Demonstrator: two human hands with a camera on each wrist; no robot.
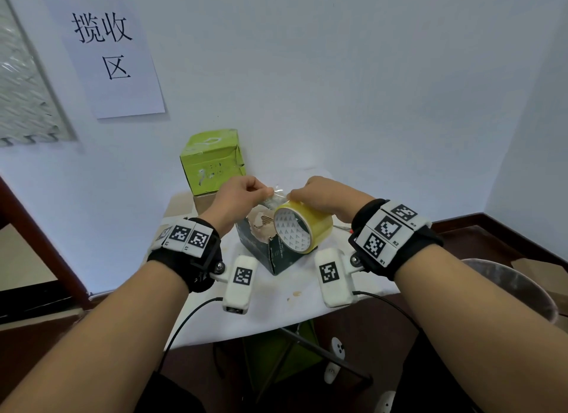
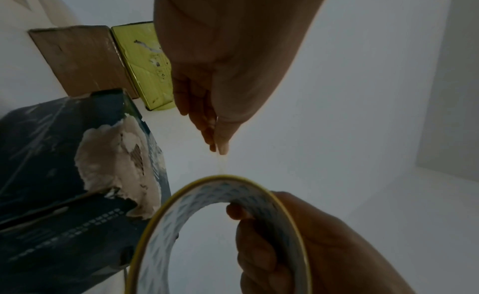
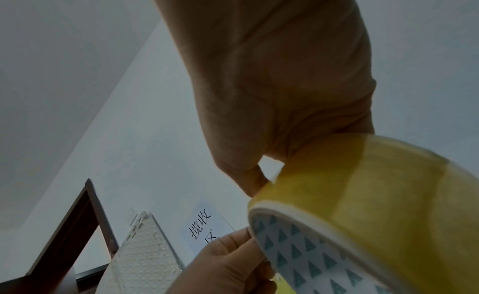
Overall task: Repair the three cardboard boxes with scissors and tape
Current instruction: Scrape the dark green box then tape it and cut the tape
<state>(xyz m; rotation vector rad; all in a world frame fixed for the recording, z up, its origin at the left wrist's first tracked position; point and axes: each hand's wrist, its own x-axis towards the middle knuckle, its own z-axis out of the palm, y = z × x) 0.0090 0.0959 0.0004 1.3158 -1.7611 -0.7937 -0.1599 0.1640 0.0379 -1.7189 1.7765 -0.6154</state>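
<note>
Both forearms reach in over the white tabletop (image 1: 276,308), and between them the right hand (image 1: 325,194) grips the yellow tape roll (image 1: 302,228), fingers curled through its core. Its left hand (image 1: 236,197) pinches the clear free end (image 1: 278,194), thumb against fingertips, just beside the roll. That short strip runs left to right between the hands, directly above the dark box (image 1: 270,249) with its torn top face. To my eye, the pull should go leftward and down onto that tear. Green box (image 1: 212,160) sits behind, atop a brown box (image 2: 80,60).
</note>
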